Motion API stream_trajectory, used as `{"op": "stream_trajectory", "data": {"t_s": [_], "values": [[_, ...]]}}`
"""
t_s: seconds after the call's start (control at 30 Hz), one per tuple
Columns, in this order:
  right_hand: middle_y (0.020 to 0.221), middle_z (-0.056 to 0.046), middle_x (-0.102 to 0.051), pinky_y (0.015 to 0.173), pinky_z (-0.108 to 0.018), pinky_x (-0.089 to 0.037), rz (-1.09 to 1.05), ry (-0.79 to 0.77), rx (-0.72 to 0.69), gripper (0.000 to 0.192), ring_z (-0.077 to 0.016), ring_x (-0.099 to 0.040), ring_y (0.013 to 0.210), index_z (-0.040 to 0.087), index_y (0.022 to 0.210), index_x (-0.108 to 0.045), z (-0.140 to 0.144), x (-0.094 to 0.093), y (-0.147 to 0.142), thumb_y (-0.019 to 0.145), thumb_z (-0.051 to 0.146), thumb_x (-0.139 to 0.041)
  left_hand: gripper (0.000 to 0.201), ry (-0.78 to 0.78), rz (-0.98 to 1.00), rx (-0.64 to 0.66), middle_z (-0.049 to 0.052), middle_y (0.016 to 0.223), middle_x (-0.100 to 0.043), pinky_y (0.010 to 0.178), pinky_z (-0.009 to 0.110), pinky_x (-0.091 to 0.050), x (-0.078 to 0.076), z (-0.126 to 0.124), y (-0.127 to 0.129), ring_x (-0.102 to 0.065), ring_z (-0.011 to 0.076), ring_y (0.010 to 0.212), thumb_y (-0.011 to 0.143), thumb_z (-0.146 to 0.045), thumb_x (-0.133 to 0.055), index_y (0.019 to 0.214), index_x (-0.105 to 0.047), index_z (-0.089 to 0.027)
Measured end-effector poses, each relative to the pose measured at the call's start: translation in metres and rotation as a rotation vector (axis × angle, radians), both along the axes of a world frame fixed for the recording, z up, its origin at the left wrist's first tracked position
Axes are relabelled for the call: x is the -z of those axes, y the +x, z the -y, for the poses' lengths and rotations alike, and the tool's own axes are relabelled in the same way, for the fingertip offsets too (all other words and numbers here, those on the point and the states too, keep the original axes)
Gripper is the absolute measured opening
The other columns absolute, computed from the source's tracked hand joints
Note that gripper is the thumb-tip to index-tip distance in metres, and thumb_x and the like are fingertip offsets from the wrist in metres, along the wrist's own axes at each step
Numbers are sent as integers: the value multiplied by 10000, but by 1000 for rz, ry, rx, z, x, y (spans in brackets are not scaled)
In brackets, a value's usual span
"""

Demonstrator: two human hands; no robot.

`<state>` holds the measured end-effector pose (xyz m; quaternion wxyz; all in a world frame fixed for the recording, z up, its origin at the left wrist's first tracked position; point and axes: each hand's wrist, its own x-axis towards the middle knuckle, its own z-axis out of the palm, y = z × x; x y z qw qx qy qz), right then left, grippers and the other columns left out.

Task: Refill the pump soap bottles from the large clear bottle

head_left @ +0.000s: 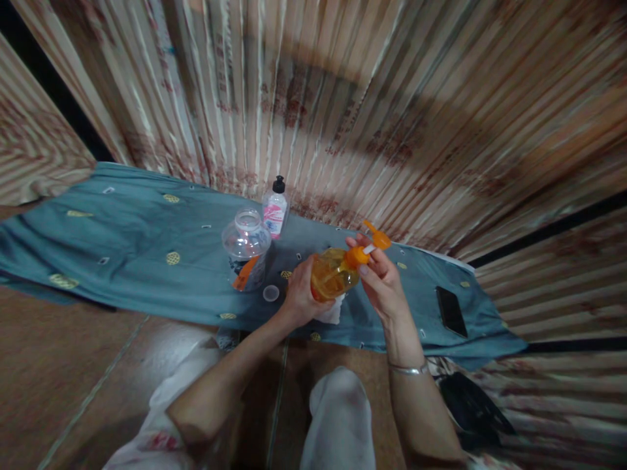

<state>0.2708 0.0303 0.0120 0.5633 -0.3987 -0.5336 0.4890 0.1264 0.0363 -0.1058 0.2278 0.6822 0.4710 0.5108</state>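
A clear pump bottle of amber liquid is tilted to the right above the cloth. My left hand is closed around its lower body. At the bottle's neck, my right hand grips the orange pump collar. The orange pump head sticks out past my right fingers on a white stem. Partly under the bottle lies a white cloth or tissue. Left of my left hand stand an uncapped clear wide bottle with an orange label and a small round translucent cap.
Behind the wide bottle is a clear bottle with a black top and pink label. A black phone lies at the right end of the teal tablecloth. Striped curtains hang just behind the table. A dark bag-like object sits below right.
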Motion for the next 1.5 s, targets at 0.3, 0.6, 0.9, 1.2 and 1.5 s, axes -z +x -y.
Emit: {"op": "stream_trajectory", "data": {"t_s": [0.3,0.6,0.9,1.2,1.5], "values": [[1208,-37,-666,1022,-362,-430,64,35,41,322,-190,-604,1114,263,984,-687,-4,2,-1,696,391,-756,1056,-18,-7,-2,172,1362,-487,1079,550,-366,0,0,0,-484,365,1260,526,-329,-835,1405,-273,-165],[1168,-60,-686,1000,-383,-452,26,17,100,444,-199,-632,1070,249,1014,-667,-4,5,-6,621,402,-806,1051,8,-14,-4,185,1355,-489,1064,546,-380,2,0,0,-492,370,1245,535,-333,-834,1405,-273,-151],[1252,-50,-646,1063,-383,-400,103,33,58,367,-199,-588,1165,251,1022,-682,0,0,2,692,397,-751,1057,-8,-9,15,174,1363,-481,1076,536,-372,1,-1,0,-475,359,1263,534,-326,-835,1412,-269,-160],[1161,-64,-688,994,-384,-457,40,26,148,470,-199,-631,1070,244,1023,-655,-1,2,-8,607,402,-806,1072,-22,3,11,164,1361,-490,1071,547,-372,0,0,0,-484,364,1251,523,-320,-842,1422,-274,-179],[1222,-57,-660,1037,-372,-417,105,32,88,384,-198,-597,1132,240,1027,-677,3,0,-2,685,400,-744,1072,-26,0,14,182,1370,-479,1078,536,-368,-1,0,0,-474,361,1261,520,-316,-837,1415,-268,-152]]}}
